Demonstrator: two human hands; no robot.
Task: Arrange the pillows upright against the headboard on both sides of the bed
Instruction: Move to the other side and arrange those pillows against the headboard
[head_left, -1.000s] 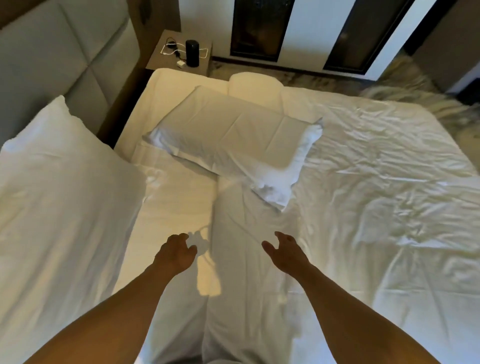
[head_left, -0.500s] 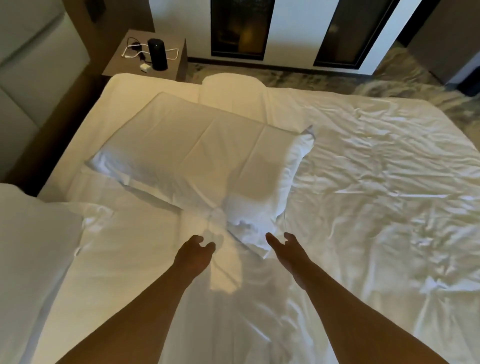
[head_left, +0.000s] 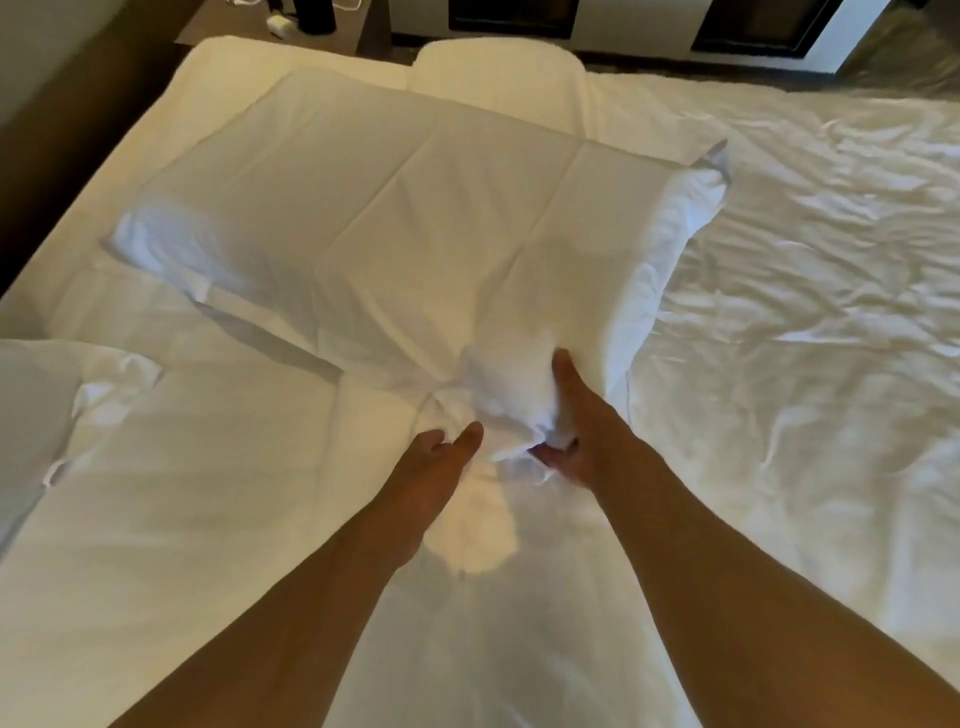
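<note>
A white pillow (head_left: 415, 228) lies flat across the middle of the frame on the bed (head_left: 805, 312), its near corner bunched. The right hand (head_left: 576, 431) has that corner in a closed grip — thumb on top, fingers curled underneath. The left hand (head_left: 441, 457) rests just beside it, grip loosely curled on the gathered fabric. A second pillow (head_left: 36, 410) shows at the left edge, and a nightstand (head_left: 291, 21) sits at upper left.
</note>
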